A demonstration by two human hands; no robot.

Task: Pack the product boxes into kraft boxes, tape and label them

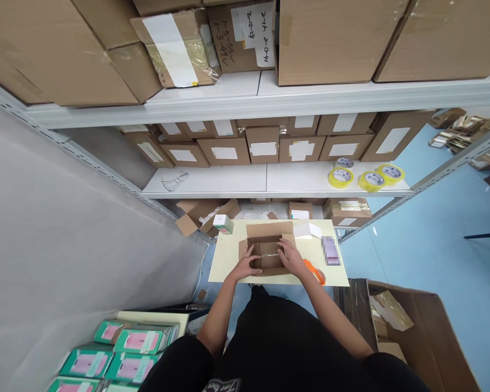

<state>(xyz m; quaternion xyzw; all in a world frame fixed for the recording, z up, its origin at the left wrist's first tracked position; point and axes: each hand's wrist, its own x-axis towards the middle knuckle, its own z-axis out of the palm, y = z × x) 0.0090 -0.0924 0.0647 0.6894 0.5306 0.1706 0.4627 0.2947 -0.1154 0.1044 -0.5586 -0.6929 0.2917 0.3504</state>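
Note:
An open cardboard box [271, 262] with its flaps folded out lies on the cream tabletop. My left hand [246, 265] rests at the box's left side, fingers spread and reaching over its wall. At the right side, my right hand [291, 258] has its fingers stretched over the edge into the box. A strip of shiny tape runs across the box floor. Beside my right wrist is an orange tape dispenser [315, 272], partly hidden by my forearm.
A small white-and-green box [223, 224] stands at the table's back left. White paper [307, 231] and a blurred purple item [330, 250] lie at right. Shelves ahead hold cartons and yellow tape rolls [340, 177]. A large carton [428, 326] stands right; green packages [141, 341] are stacked left.

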